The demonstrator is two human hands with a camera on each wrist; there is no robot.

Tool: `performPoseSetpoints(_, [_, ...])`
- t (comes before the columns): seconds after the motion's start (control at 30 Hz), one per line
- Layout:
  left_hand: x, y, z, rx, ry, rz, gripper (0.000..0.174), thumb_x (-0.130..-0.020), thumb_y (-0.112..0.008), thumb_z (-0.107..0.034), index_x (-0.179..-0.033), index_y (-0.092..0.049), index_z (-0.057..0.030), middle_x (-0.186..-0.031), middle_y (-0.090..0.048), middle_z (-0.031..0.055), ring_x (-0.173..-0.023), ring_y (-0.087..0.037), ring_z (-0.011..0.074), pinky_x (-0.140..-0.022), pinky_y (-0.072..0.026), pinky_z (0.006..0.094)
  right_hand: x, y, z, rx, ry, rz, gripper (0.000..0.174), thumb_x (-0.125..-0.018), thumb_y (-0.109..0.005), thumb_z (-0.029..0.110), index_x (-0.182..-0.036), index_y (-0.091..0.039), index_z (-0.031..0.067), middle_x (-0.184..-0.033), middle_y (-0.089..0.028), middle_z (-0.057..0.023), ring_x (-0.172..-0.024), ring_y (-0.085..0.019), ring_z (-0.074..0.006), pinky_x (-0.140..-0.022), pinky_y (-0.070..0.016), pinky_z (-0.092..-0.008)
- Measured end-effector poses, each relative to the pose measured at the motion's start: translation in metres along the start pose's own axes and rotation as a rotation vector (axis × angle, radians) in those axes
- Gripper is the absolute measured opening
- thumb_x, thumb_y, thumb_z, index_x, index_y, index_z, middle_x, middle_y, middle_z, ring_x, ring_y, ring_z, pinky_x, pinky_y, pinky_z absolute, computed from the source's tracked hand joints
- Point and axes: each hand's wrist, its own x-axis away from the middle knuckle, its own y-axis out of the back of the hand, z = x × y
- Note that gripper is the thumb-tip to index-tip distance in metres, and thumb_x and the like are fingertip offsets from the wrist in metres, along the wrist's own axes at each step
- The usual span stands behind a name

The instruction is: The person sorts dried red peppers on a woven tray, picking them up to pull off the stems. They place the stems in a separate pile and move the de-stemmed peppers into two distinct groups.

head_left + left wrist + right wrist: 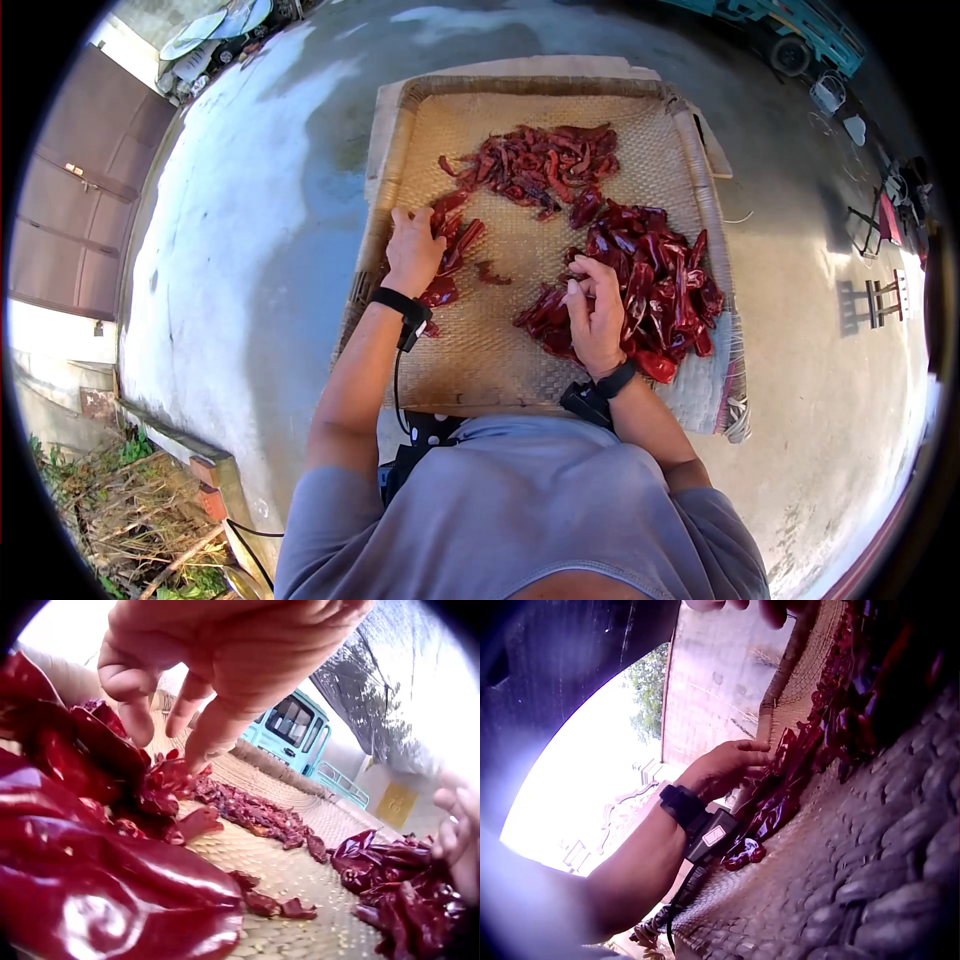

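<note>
My left hand [415,248] hovers low over the left pile of split dried red chili peppers [462,240]. In the left wrist view, that hand [217,667] reaches down with spread fingers, its fingertips right at some red pieces [169,780] and nothing visibly gripped. A large glossy pepper [112,877] fills the near corner there. At the edge of the bigger heap of shiny whole peppers [665,270], my right hand [598,320] is raised with loosely bent fingers, thumb near the forefinger, and no pepper shows between them.
Both piles lie in a shallow woven tray [470,370] with a raised rim. Toward its far side is a heap of darker, shrivelled pepper pieces [545,165]. Loose scraps [492,273] and seeds dot the middle. Beyond stand a turquoise truck [790,40] and a small stool [888,298].
</note>
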Motion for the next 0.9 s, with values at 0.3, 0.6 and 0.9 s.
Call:
performPoseSetpoints(0.3, [-0.029, -0.064, -0.072, 0.415, -0.551, 0.386, 0.037, -0.088, -0.061, -0.014, -0.125, -0.062, -0.0095, -0.125, -0.055, 0.0217, -0.113, -0.056, 0.0391, -0.097, -0.0475, 0.0433, -0.002, 0.001, 0.012, 0.079, 0.117, 0.056, 0.034, -0.087, -0.064, -0.004, -0.12, -0.057, 0.0011, -0.108, -0.062, -0.0122, -0.069, -0.058, -0.0172, -0.067, -0.0502, -0.0296])
performPoseSetpoints(0.6, [-0.031, -0.087, -0.136, 0.266, -0.395, 0.517, 0.041, -0.092, -0.054, -0.012, -0.133, -0.057, -0.0125, -0.152, -0.031, 0.0262, -0.123, -0.052, 0.0462, -0.103, -0.0443, 0.0474, -0.001, 0.004, 0.01, 0.069, 0.085, 0.068, 0.033, -0.086, -0.064, -0.004, -0.118, -0.058, 0.0025, -0.111, -0.062, -0.0137, -0.071, -0.06, -0.0202, -0.069, -0.0519, -0.0311])
performPoseSetpoints(0.9, [-0.037, -0.111, -0.129, 0.3, -0.509, 0.513, 0.039, -0.091, -0.053, -0.011, -0.129, -0.059, -0.0044, -0.148, -0.04, 0.022, -0.123, -0.053, 0.0417, -0.101, -0.0456, 0.0461, -0.006, 0.002, 0.014, 0.111, 0.088, 0.107, 0.032, -0.086, -0.065, -0.004, -0.117, -0.059, 0.0039, -0.108, -0.063, -0.0128, -0.073, -0.06, -0.0206, -0.07, -0.0522, -0.0316])
